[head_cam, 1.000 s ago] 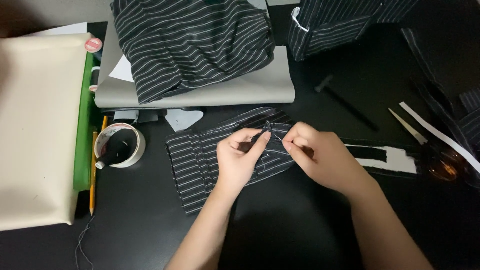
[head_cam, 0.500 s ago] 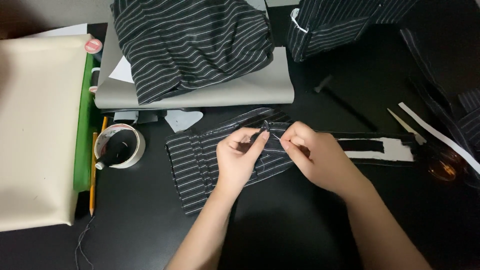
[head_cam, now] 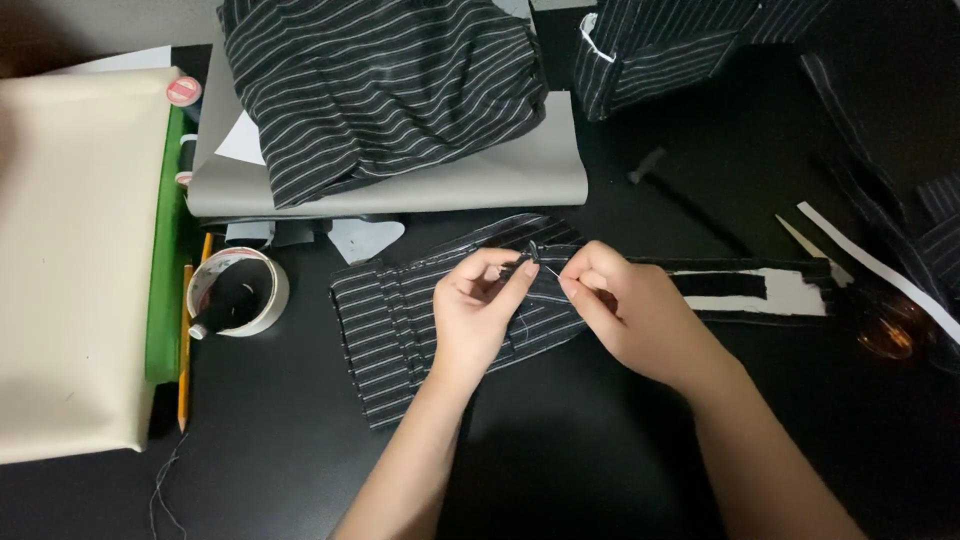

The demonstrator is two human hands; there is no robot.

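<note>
A small piece of black fabric with thin white stripes (head_cam: 400,310) lies on the black table. My left hand (head_cam: 480,315) pinches its upper edge between thumb and fingers. My right hand (head_cam: 625,310) sits just to the right, fingertips pinched close to the same spot; a thin pale thread (head_cam: 522,322) hangs between the hands. Whether a needle is in the fingers is too small to tell.
A heap of the same striped cloth (head_cam: 385,85) rests on a grey board (head_cam: 480,180) at the back. A tape roll (head_cam: 240,292), a pencil (head_cam: 185,350), and a cream and green stack (head_cam: 70,260) lie left. White strips (head_cam: 880,268) and more striped pieces (head_cam: 640,50) lie right.
Both hands stay pinched at the fabric's top edge; the fingers have shifted only slightly.
</note>
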